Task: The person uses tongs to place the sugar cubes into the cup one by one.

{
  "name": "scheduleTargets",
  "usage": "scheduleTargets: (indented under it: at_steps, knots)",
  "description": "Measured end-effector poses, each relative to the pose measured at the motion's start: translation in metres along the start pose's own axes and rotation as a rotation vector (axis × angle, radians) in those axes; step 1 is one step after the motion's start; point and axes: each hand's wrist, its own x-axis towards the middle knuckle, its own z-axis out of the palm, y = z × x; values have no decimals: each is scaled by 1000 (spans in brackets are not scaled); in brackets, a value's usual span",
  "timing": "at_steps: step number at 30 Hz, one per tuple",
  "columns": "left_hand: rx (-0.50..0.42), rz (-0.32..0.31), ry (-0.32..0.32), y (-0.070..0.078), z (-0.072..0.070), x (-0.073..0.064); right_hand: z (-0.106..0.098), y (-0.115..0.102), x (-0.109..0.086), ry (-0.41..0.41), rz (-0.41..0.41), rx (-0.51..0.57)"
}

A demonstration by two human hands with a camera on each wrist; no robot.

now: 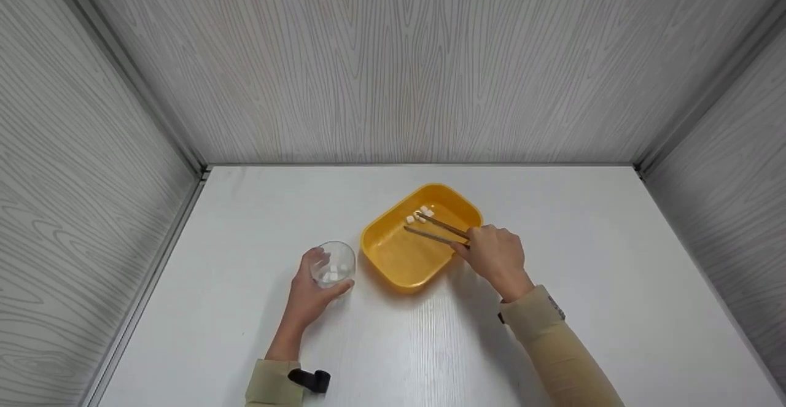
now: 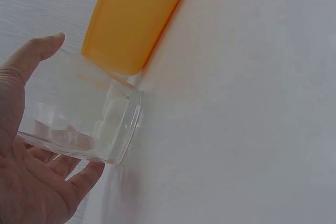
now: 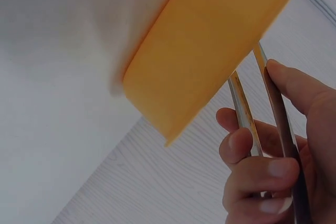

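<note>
So the right hand (image 1: 496,253) had its fingers (image 3: 257,174) curled around a pair of long metal tweezers (image 1: 443,225), thumb on one arm and the rest on the other, squeeze pretty loose since the tips sat well apart. One tip was right over the little white cubes (image 1: 428,213), the other off to the near side; couldn't tell if it actually touched one, but nothing looked pinched. The cubes were bunched toward the far side of a yellow tray (image 1: 393,259).

Left hand (image 1: 307,301) was wrapped part way around a clear glass (image 1: 344,261), thumb one side, fingers the other. It stood upright just beside the tray, with a few white pieces (image 1: 332,274) already at the bottom.

My read: the step in hand was lining up on a cube. Next move called for getting the tips either side of one and squeezing gently, glass held steady.

White table (image 1: 614,272) under it all, gray wood-grain panels (image 1: 393,75) around.
</note>
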Motion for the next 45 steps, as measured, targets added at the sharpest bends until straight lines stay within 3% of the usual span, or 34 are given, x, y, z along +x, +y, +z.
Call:
scheduleTargets:
  at_steps: [31,41,45]
  knots:
    - [-10,3,4,3,0,-1,7,-13,19,-76,-6,-88]
    - [-18,4,1,3,0,-2,11,-11,19,34,-63,-165]
    - [-8,6,3,3,0,-1,10,-12,20,19,-58,-163]
